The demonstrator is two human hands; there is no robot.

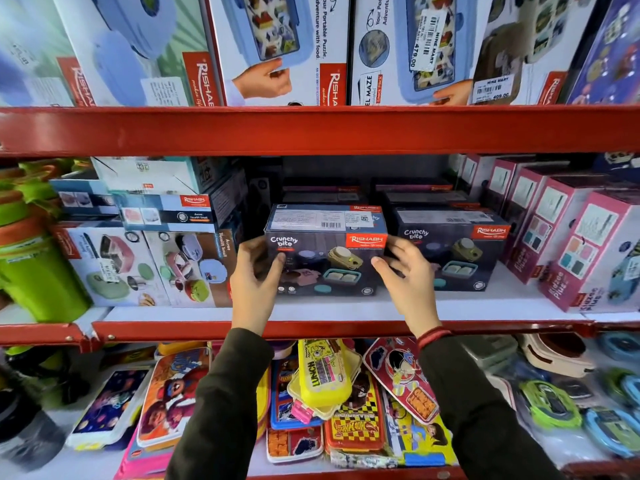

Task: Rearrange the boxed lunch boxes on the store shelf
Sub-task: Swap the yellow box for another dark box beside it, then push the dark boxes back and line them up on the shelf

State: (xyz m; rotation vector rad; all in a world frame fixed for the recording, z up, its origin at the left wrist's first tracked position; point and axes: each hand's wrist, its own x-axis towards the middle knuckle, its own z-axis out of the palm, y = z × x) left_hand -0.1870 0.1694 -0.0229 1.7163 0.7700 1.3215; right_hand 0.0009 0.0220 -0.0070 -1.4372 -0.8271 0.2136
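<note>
A dark "Crunchy bite" lunch box carton (327,258) stands on the white middle shelf (346,308), facing me. My left hand (254,278) grips its left end, thumb on the front face. My right hand (408,282) is at its right end with fingers spread, the thumb touching the front lower corner. A second identical carton (453,252) stands just to the right, and more dark cartons are stacked behind both.
White lunch box cartons (149,268) are stacked at the left, pink tall cartons (571,247) at the right. A green flask (38,268) sits far left. Blue puzzle-box cartons (277,46) fill the upper shelf. Loose printed lunch boxes (325,386) crowd the shelf below.
</note>
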